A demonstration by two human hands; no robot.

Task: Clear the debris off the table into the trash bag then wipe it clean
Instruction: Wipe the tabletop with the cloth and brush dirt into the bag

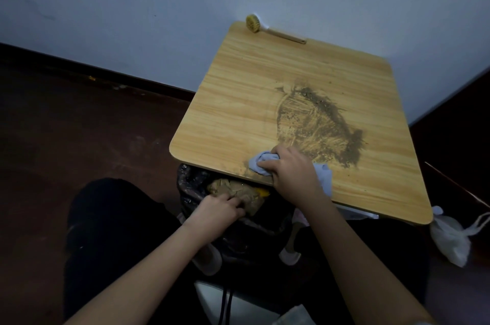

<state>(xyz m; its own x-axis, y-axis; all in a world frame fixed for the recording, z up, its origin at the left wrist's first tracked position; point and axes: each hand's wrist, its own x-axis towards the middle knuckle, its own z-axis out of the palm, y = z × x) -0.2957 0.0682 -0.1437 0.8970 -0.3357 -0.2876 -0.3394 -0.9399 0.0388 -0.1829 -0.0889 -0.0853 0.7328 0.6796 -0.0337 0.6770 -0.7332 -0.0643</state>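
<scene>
The table is hiding most of the trash bag, and the right hand is covering the cloth's middle (contents too dim to identify).

No readable text, label or number anywhere in view.

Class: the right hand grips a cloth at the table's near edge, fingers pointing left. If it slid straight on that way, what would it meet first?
Probably nothing solid: the right hand with its cloth has only bare table ahead, then the left edge.
</scene>
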